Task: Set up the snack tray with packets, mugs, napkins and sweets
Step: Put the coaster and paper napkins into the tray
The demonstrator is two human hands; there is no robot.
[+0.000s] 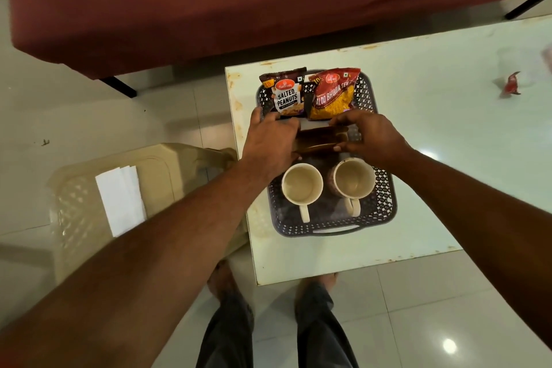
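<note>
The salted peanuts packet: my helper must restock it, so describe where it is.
On the pale table stands a dark perforated tray. At its far end two snack packets lean side by side. The salted peanuts packet is the left, brown one; its neighbour is red.

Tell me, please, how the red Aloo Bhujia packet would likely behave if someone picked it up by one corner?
The red Aloo Bhujia packet looks puffed and creased, so it is probably light and would sag or crumple. Its glossy film may be slippery, and it leans on the tray rim, so it may slide.

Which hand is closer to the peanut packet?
The left hand. It sits right at the bottom edge of the peanut packet, while the right hand is off to the side, below the red snack packet.
</note>
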